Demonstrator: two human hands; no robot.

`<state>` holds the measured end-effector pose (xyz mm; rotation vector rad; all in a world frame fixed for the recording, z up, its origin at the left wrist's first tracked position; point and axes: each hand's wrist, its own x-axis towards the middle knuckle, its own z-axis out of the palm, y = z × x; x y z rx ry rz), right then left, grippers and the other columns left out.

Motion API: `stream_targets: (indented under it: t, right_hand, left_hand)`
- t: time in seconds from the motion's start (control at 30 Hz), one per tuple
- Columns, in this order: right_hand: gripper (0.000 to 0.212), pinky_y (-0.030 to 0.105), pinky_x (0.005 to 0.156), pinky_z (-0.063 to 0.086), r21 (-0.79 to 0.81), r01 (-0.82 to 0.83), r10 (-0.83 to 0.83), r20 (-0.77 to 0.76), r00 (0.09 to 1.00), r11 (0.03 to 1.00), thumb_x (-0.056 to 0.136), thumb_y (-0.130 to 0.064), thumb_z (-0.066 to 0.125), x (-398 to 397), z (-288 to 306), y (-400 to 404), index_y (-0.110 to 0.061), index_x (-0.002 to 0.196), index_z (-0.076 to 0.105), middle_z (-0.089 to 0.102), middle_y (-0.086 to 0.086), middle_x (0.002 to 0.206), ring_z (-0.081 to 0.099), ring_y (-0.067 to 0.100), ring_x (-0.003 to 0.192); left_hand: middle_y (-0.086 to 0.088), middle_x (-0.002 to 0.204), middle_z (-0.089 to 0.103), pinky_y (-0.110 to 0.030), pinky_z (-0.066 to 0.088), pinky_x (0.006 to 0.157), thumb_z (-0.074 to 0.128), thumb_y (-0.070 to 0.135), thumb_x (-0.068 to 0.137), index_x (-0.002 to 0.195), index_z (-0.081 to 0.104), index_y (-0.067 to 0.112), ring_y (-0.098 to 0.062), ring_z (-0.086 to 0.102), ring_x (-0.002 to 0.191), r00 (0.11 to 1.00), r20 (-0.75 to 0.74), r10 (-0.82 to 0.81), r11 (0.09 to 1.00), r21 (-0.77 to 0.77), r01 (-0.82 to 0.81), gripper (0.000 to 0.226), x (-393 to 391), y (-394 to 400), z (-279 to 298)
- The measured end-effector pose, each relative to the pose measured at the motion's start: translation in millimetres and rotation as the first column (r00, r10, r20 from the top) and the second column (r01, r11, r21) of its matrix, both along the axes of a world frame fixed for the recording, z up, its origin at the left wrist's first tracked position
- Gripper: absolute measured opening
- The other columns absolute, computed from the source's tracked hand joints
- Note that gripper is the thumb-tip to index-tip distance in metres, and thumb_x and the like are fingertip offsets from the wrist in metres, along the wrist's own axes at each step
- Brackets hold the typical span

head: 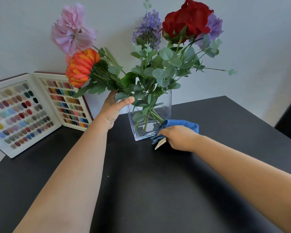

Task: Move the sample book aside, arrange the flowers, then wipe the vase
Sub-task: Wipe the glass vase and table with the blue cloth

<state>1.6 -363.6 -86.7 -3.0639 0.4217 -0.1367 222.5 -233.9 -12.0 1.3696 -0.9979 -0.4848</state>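
The glass vase point(149, 121) stands near the middle of the dark table point(158, 190), clear-walled, roughly square in section and narrower at the foot than at the rim, with green stems crossing inside it; no water line can be made out. It looks like a hard, smooth, breakable thing, likely slippery under bare skin and, carrying tall flowers point(158, 52) that lean left and right, probably top-heavy, so it is best steadied high at the rim while pressure is kept light low down. The left hand point(115, 109) does just that: its thumb lies across the vase's upper left corner and its fingers go behind the leaves, though how firmly they close cannot be told. The right hand point(178, 137) is clamped on a folded blue cloth point(181, 126), pressed against the lower right wall of the vase, with a pale tag hanging from the bunched end. The wiping step seems to be in hand. Off to the left, well apart from the vase, the sample book point(32, 108) lies open against the wall, its rows of colour chips facing up.
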Motion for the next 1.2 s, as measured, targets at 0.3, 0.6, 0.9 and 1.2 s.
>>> stream_targets:
  t: [0.3, 0.6, 0.9, 1.2]
  right_hand:
    - [0.034, 0.029, 0.046, 0.034, 0.032, -0.057, 0.059, -0.037, 0.998, 0.998, 0.087, -0.007, 0.044, 41.5, 1.8, 40.3, -0.018, 0.117, 0.055, 0.062, 0.001, 0.087, 0.053, 0.022, 0.066]
    - [0.038, 0.044, 0.069, 0.052, 0.152, 0.148, -0.145, -0.031, 0.989, 0.977, 0.087, -0.007, 0.039, -15.9, 2.9, -0.8, -0.02, 0.12, 0.055, 0.066, 0.007, 0.099, 0.061, 0.028, 0.086]
    - [0.037, 0.042, 0.077, 0.052, 0.312, 0.167, -0.186, 0.031, 0.982, 0.935, 0.09, -0.007, 0.039, -25.7, 2.8, 3.2, -0.021, 0.12, 0.058, 0.068, 0.007, 0.102, 0.061, 0.025, 0.085]
    - [0.035, 0.034, 0.08, 0.046, 0.359, 0.191, -0.23, 0.07, 0.971, 0.914, 0.089, -0.01, 0.044, -43.3, -5.0, -2.4, -0.026, 0.117, 0.059, 0.058, -0.005, 0.091, 0.055, 0.02, 0.092]
  left_hand:
    - [-0.009, 0.132, 0.063, -0.053, 0.033, 0.114, 0.082, 0.052, 0.058, 0.132, 0.053, 0.01, -0.026, 0.054, 0.128, 1.0, 0.013, -0.004, 1.0, 0.025, 0.003, 0.09, 5.0, -2.0, -1.4]
    - [0.013, 0.118, 0.067, -0.033, 0.039, 0.091, 0.074, 0.062, 0.057, 0.131, 0.053, 0.02, -0.006, 0.058, 0.113, 1.0, -0.016, -0.005, 0.999, 0.033, 0.005, 0.087, -1.8, -4.7, -8.6]
    - [0.001, 0.113, 0.074, -0.029, 0.05, 0.091, 0.089, 0.057, 0.055, 0.116, 0.065, 0.014, -0.015, 0.067, 0.11, 0.994, -0.016, 0.106, 0.993, -0.046, -0.106, 0.079, -15.4, -18.3, -24.0]
    - [0.006, 0.106, 0.069, -0.035, 0.051, 0.083, 0.085, 0.054, 0.05, 0.103, 0.062, 0.024, -0.016, 0.065, 0.104, 0.958, -0.179, 0.226, 0.968, -0.069, -0.241, 0.065, -15.6, -25.8, -18.2]
